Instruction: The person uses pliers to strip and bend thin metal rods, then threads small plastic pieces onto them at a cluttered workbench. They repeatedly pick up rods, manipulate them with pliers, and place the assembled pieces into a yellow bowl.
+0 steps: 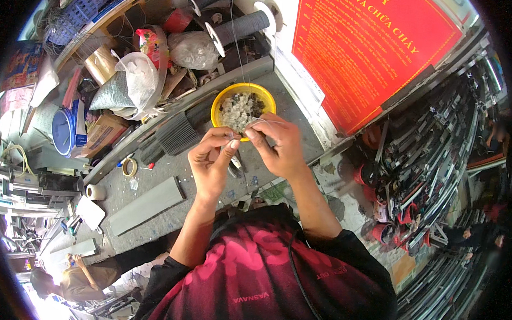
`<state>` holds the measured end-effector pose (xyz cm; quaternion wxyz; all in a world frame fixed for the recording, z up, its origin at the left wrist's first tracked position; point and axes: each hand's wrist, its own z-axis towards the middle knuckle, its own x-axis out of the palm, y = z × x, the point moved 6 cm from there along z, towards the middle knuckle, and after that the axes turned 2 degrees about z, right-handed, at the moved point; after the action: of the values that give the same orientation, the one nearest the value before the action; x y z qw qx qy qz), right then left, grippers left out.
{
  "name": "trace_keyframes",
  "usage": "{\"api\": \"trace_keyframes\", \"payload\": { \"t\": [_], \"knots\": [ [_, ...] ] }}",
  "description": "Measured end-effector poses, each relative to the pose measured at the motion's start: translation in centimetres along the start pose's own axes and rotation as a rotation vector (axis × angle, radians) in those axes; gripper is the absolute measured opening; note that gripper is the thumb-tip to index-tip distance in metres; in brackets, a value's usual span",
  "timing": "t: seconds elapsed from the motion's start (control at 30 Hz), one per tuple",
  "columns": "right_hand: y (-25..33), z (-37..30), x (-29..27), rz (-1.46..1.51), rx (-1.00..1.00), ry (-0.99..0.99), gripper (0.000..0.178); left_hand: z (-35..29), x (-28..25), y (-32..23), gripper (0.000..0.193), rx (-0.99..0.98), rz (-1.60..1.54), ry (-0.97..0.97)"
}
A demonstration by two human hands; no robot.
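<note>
My two hands meet just in front of a yellow basin [215, 109] that holds many small clear and dark pieces [242, 107]. My left hand [211, 163] pinches a tiny pale, clear-looking piece [232, 136] between thumb and forefinger; its exact kind is too small to make out. Close beside it, my right hand [280, 145] is closed in a pinch on a thin pale cord [261, 120], which loops over the fingers. Thin dark cord [237, 49] runs down from the spools behind toward the basin.
Large spools of dark cord [245, 27] stand at the back. Plastic bags [139, 77], a cardboard box [103, 133] and a blue tub [62, 132] crowd the left. A grey flat bar [147, 206] and tape roll [130, 167] lie on the bench. Another person [85, 281] works lower left; metal profiles [436, 166] fill the right.
</note>
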<state>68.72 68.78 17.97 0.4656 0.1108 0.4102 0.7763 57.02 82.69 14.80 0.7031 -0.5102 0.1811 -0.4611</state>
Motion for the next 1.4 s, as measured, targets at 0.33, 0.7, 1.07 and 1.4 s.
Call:
{"api": "trace_keyframes", "payload": {
  "t": [0.33, 0.7, 1.07, 1.4],
  "knots": [
    [2.3, 1.3, 1.5, -0.079, -0.065, 0.251, 0.017, 0.6, -1.0, -0.2, 0.004, -0.054, -0.091, -0.091],
    [2.3, 0.9, 2.4, -0.031, 0.001, 0.312, 0.015, 0.5, -1.3, -0.4, 0.007, -0.097, -0.208, -0.125],
    [2.9, 1.2, 1.7, -0.020, -0.076, 0.225, 0.014, 1.0, -1.3, -1.1, 0.009, -0.157, -0.047, -0.112],
    [2.5, 1.4, 1.9, -0.033, -0.042, 0.232, 0.015, 1.1, -1.6, -0.9, 0.009, -0.175, -0.007, -0.117]
  ]
}}
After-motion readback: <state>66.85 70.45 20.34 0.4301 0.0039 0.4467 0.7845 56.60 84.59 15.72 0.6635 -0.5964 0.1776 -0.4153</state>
